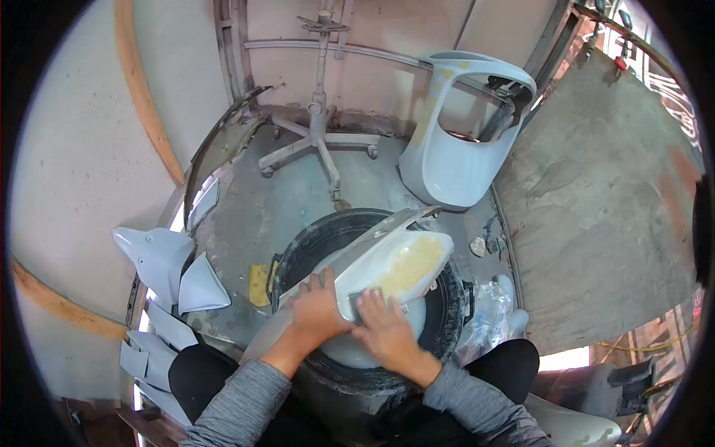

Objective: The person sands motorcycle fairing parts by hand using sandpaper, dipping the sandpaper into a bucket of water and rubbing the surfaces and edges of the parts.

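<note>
A white, curved body panel (372,279) with a yellowish filler patch (415,262) lies tilted across a black tub (298,249) holding cloudy, whitish water. My left hand (319,307) is closed over the panel's near part, gripping it. My right hand (389,334) presses its fingers on the panel's lower edge, just below the yellowish patch. A small grey piece that looks like sandpaper (353,304) shows at those fingertips; the rest of it is hidden under them.
A yellow sponge (258,285) lies left of the tub. Several white panels (160,257) lean at the left. A larger white shell (447,160) and a wheeled stand (318,134) are behind. A clear plastic bag (488,313) lies right; a grey board (588,223) leans there.
</note>
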`<state>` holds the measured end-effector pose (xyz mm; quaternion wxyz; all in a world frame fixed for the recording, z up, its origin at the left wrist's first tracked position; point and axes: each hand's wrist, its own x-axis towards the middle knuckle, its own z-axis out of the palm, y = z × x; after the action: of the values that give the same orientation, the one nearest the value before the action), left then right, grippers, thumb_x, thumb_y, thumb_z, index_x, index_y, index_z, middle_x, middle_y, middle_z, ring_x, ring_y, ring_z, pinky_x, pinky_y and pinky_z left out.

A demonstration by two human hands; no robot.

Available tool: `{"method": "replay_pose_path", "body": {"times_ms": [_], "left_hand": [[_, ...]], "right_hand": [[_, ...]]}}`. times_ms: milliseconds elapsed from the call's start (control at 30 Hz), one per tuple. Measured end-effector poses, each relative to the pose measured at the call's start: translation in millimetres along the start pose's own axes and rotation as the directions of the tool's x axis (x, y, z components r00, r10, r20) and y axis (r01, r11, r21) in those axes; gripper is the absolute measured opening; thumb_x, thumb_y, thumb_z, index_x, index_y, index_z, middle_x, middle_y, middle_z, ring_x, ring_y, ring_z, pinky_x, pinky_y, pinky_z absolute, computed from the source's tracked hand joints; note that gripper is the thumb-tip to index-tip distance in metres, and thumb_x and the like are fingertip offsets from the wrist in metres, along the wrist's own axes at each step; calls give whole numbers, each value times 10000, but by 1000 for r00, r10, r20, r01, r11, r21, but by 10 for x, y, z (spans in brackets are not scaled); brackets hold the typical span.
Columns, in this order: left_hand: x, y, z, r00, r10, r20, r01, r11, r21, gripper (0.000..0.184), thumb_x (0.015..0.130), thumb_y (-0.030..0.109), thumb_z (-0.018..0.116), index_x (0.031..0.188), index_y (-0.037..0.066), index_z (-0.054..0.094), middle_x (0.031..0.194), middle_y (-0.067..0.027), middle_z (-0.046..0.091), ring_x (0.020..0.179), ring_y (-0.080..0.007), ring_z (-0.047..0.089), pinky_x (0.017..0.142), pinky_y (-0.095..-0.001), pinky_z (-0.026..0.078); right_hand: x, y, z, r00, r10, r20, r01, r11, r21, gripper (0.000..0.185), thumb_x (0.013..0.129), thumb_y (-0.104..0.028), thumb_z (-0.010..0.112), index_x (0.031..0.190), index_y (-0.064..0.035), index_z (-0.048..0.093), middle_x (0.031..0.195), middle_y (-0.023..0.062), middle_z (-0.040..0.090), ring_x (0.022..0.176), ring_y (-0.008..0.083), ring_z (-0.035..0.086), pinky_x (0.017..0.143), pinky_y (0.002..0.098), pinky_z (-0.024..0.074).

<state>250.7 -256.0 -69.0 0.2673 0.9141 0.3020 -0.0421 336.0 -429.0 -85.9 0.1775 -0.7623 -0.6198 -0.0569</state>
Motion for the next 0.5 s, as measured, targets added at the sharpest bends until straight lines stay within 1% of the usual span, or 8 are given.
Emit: {"method": "replay_pose_path", "body": {"times_ms": [33, 100, 133, 167, 233, 267, 333, 500], "left_hand": [[9, 12, -17, 1000, 5, 2, -5, 1000, 4, 1301, 503, 431, 925, 1525, -5, 248, 1461, -325, 407, 1287, -548, 462, 977, -704, 428], [-31, 17, -61, 1000, 4, 18, -4, 999, 32, 1295, 504, 427, 924, 1523, -12, 257, 1449, -327, 419, 1278, -544, 473, 963, -704, 439], [-41, 13, -82, 1000, 2, 18, -2, 999, 32, 1295, 504, 427, 924, 1523, -12, 257, 1449, -327, 419, 1278, -544, 473, 963, -704, 439], [-25, 27, -108, 1000, 7, 23, -8, 999, 39, 1298, 504, 427, 923, 1525, -13, 253, 1446, -327, 423, 1268, -546, 481, 954, -701, 448], [-41, 58, -114, 999, 17, 41, -19, 999, 47, 1300, 504, 426, 922, 1526, -13, 249, 1442, -327, 427, 1258, -547, 490, 944, -697, 457], [-36, 57, -128, 999, 22, 31, -23, 999, 39, 1302, 504, 424, 923, 1527, -14, 247, 1437, -328, 433, 1251, -549, 496, 947, -672, 471], [-67, 24, -115, 1000, 14, 24, -15, 999, 30, 1303, 504, 422, 923, 1527, -15, 244, 1431, -329, 439, 1244, -550, 502, 950, -647, 486], [-26, 3, -106, 999, 30, 26, -32, 998, 53, 1273, 508, 424, 894, 1524, -14, 264, 1404, -339, 470, 1246, -550, 510, 971, -550, 516]], "right_hand": [[24, 264, 106, 1000, 5, -3, -5, 1000, 0, 579, 977, -389, 552, 1300, 91, 543, 1375, 328, 507, 1322, 441, 460, 1084, 564, 343], [132, 742, 251, 886, 452, -107, -455, 891, -7, 627, 955, -427, 577, 1322, 79, 533, 1410, 294, 499, 1351, 423, 438, 1118, 570, 288], [88, 629, 164, 972, 234, 8, -219, 920, -324, 679, 957, -469, 566, 1367, 67, 491, 1421, 269, 501, 1356, 416, 428, 1127, 588, 254], [165, 163, -85, 972, 234, -6, -234, 972, 34, 734, 941, -493, 570, 1392, 74, 451, 1417, 271, 504, 1374, 411, 419, 1122, 598, 256], [-13, -42, -84, 988, 21, 151, -24, 999, 21, 843, 903, -564, 588, 1429, 73, 415, 1464, 274, 463, 1425, 399, 376, 1140, 603, 240], [61, 159, -82, 989, 21, 148, -24, 999, 21, 843, 903, -564, 588, 1429, 73, 415, 1464, 274, 463, 1425, 399, 376, 1140, 603, 240], [263, 661, -93, 891, 449, 75, -449, 894, -16, 923, 884, -624, 575, 1463, 69, 385, 1518, 271, 405, 1469, 378, 326, 1156, 613, 216], [68, 8, -156, 979, 27, 200, -34, 999, 30, 913, 906, -617, 551, 1459, 88, 375, 1531, 289, 373, 1463, 394, 323, 1132, 659, 217]]}}
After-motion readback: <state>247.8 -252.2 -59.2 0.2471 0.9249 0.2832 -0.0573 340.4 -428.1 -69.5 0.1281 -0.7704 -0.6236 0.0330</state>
